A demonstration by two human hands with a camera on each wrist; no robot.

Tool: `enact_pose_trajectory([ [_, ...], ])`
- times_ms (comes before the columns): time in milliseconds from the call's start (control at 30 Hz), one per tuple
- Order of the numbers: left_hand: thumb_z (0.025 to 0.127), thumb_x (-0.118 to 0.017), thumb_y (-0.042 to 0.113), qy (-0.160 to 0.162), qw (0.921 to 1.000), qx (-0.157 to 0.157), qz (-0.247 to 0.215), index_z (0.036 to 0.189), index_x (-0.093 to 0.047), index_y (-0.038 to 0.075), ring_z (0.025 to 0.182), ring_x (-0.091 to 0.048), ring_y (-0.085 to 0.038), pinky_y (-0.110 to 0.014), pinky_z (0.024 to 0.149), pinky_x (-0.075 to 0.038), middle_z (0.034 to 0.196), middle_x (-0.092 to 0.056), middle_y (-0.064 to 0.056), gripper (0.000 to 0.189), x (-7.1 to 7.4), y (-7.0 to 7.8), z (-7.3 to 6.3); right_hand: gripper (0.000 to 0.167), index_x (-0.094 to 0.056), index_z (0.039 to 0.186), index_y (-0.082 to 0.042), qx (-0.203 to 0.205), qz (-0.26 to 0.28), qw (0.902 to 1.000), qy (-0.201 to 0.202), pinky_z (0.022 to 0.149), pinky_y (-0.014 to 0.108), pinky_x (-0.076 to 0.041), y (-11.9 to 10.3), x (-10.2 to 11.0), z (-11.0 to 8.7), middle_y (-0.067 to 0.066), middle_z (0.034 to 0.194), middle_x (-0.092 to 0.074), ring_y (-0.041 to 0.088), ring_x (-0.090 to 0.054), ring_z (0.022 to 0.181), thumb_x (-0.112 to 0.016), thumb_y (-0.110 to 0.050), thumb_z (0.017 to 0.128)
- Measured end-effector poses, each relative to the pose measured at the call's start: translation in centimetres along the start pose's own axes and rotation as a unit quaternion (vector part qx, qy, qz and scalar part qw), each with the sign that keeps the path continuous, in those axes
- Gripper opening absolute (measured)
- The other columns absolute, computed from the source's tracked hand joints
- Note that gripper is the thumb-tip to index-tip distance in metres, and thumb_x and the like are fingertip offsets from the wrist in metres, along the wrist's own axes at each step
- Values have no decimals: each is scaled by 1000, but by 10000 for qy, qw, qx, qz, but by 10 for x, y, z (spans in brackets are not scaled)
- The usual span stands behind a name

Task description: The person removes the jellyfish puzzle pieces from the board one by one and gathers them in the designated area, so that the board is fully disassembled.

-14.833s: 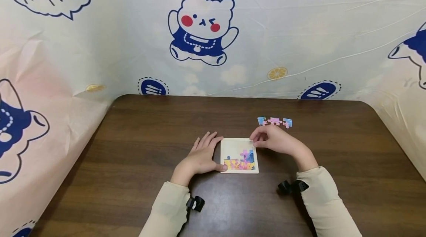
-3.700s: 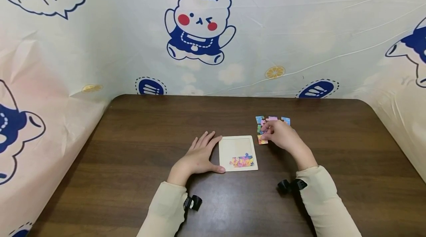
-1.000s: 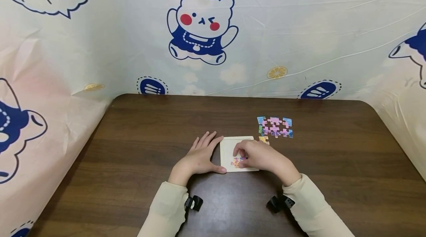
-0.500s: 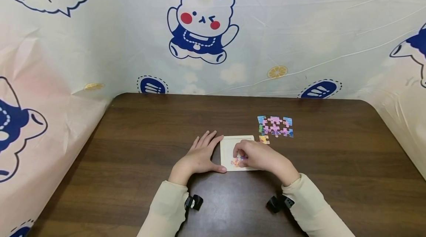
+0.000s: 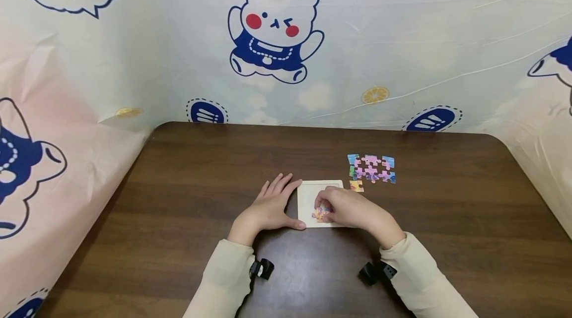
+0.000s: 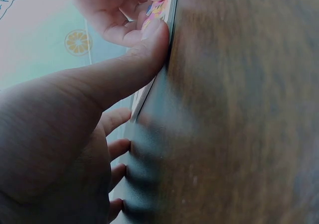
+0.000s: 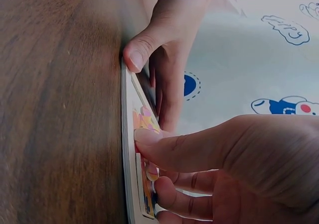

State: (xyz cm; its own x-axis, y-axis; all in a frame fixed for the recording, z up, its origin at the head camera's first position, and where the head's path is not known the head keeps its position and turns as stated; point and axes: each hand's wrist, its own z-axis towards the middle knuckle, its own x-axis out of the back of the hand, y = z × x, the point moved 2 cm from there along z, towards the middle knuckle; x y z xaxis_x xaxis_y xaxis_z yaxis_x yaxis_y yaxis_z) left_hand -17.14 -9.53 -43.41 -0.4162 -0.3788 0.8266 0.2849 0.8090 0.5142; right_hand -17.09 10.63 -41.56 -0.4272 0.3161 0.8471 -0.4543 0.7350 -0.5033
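A square cream puzzle tray (image 5: 306, 199) lies flat on the table, with a few joined jigsaw pieces (image 5: 320, 215) in yellow, pink and orange near its front. My left hand (image 5: 268, 210) spreads along the tray's left side, thumb at the near corner and index fingertip at the far one. Over the tray, my right hand (image 5: 348, 208) pinches the jigsaw pieces between thumb and curled fingers; part of them is hidden beneath it. The right wrist view has the right thumb (image 7: 149, 137) against the pieces, close to the tray's rim.
Beyond the tray to the right, loose jigsaw pieces (image 5: 371, 173) lie in two short rows, pink in the middle with blue at the corners. A single yellow piece (image 5: 356, 186) sits nearer the tray. Brown wooden table (image 5: 178, 199); a printed curtain (image 5: 339, 50) hangs behind.
Compared with the earliest frame, fewer pieces are in the tray and more lie on the table. Since 3.7 seconds ago, my right hand moved from those pieces onto the tray. The left hand stays.
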Motion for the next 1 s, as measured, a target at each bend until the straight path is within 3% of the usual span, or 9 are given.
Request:
enact_pose_trajectory([
  [633,74,-83,51,13,9999,-78,-76,156,-30,16,151,-7,-31,-54,119,-4,163,-18,-10,104,-3,0,0,13,-62,93,-10,260,186,9995,-11,55,23,-39,-2,12,-8,-7,68,-50,6,-44,58,-69,-1,88],
  [1000,72,-83,56,60,10000,-46,-23,158,-26,23,152,-1,-24,-50,120,0,165,-13,-4,108,-13,-14,9,10,-65,103,-9,-89,572,9983,-110,52,24,-41,2,19,-9,-6,68,-55,7,-47,56,-68,-8,93],
])
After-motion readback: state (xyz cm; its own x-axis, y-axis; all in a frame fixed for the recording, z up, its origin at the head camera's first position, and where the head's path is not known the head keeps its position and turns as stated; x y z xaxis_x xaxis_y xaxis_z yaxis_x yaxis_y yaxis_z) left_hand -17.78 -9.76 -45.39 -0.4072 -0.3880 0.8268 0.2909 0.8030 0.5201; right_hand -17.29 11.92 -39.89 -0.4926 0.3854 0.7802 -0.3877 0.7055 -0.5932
